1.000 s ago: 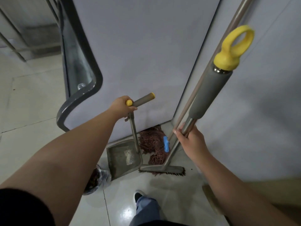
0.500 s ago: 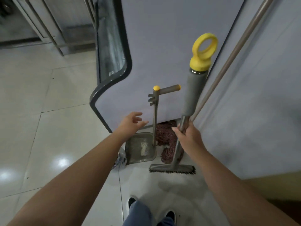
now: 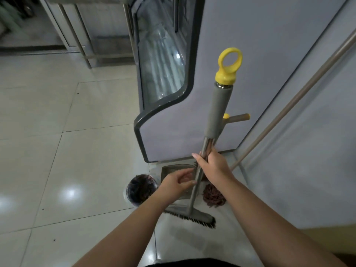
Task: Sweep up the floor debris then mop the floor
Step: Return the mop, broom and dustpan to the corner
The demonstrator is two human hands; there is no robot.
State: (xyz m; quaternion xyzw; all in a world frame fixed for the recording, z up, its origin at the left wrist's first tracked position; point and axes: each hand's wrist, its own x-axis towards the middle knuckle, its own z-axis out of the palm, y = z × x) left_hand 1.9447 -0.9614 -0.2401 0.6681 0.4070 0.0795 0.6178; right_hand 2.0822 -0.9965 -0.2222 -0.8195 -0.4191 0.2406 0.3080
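Note:
My right hand (image 3: 213,166) grips the metal shaft of a broom (image 3: 219,110) with a grey sleeve and yellow ring top; its bristle head (image 3: 194,217) rests on the tiled floor. My left hand (image 3: 177,182) hovers just left of the shaft, fingers apart, touching or nearly touching it. Behind the hands stands a grey dustpan (image 3: 173,170), its grey and yellow handle (image 3: 238,118) sticking out behind the broom. A brown string mop head (image 3: 213,196) lies on the floor to the right, its long pole (image 3: 300,93) leaning against the wall.
A grey glass-fronted display cabinet (image 3: 240,45) fills the space ahead. A plastic bag of dark debris (image 3: 139,189) sits on the floor left of the dustpan. A grey wall (image 3: 317,151) is on the right. Glossy pale tiles (image 3: 67,170) spread to the left, metal-legged furniture (image 3: 77,29) beyond.
My left hand let go of the dustpan handle, dropped, and came across to the broom shaft. The broom stands more upright in my right hand. The view shifted left.

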